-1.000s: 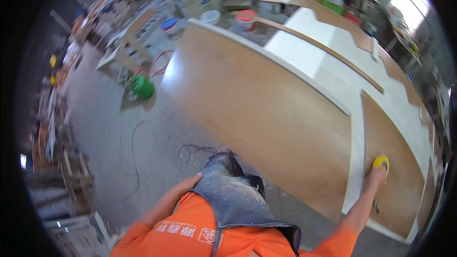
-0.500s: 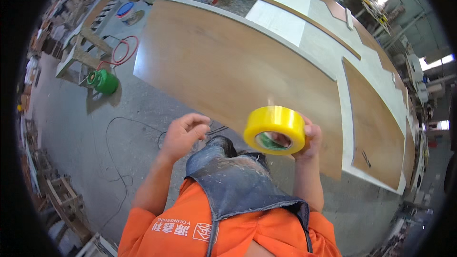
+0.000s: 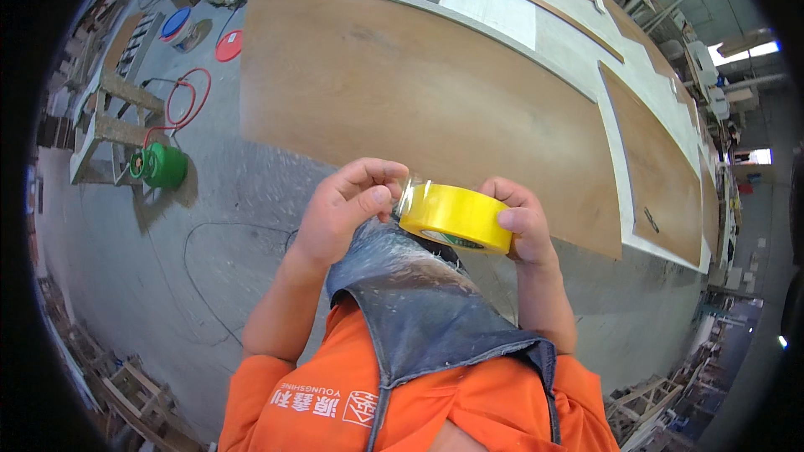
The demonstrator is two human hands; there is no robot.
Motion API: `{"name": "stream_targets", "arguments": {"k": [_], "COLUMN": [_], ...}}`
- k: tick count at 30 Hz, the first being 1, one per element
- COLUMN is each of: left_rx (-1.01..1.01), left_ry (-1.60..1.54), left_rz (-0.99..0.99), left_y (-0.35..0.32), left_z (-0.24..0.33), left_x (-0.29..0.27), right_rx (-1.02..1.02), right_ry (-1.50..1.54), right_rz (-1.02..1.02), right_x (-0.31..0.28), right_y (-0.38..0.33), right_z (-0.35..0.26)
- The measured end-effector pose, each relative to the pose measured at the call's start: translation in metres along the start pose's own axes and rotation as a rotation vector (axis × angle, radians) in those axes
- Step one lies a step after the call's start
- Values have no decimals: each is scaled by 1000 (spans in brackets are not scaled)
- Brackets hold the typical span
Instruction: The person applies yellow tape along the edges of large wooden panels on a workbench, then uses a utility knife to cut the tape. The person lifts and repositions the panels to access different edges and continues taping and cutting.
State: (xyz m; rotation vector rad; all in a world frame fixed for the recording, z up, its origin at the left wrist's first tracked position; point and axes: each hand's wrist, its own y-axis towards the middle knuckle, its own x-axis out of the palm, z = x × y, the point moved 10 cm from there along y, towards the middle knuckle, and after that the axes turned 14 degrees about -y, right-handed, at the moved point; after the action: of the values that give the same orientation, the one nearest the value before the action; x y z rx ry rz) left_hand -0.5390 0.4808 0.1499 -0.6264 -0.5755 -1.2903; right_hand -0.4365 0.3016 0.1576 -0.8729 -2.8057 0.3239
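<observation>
A thick roll of yellow packing tape (image 3: 462, 211) is held in front of my body. My right hand (image 3: 529, 224) grips it from the right, with the thumb on its outer face and the fingers behind. My left hand (image 3: 335, 205) is closed at the roll's left side, pinching the tape's clear loose end (image 3: 408, 194). A short see-through strip spans from those fingertips to the roll. Beyond both hands lies a large brown board (image 3: 419, 92), raised above the floor.
A narrower brown panel (image 3: 657, 172) with a small dark tool (image 3: 651, 219) on it lies to the right, over white sheeting. On the left are a green gas cylinder (image 3: 165, 165), a red hose (image 3: 199, 100), a wooden stand (image 3: 117, 128) and a blue-lidded bucket (image 3: 178, 27). A thin cable (image 3: 186, 259) crosses the floor.
My left hand has moved right and up to the roll and taken the tape's loose end. The roll has shifted slightly left and tilted, and its core shows less.
</observation>
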Motion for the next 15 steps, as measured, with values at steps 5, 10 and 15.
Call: {"name": "stream_targets", "arguments": {"k": [5, 10, 15], "left_rx": [0, -60, -33], "left_ry": [-13, 138, 227], "left_rz": [-105, -140, -308], "left_y": [2, 4, 8], "left_z": [14, 8, 0], "left_x": [-5, 6, 25], "right_rx": [-13, -89, -202], "right_ry": [-175, -280, -459], "right_rz": [-29, -66, -62], "right_x": [18, 23, 18], "right_y": [-7, -12, -22], "right_z": [-17, -31, -41]}}
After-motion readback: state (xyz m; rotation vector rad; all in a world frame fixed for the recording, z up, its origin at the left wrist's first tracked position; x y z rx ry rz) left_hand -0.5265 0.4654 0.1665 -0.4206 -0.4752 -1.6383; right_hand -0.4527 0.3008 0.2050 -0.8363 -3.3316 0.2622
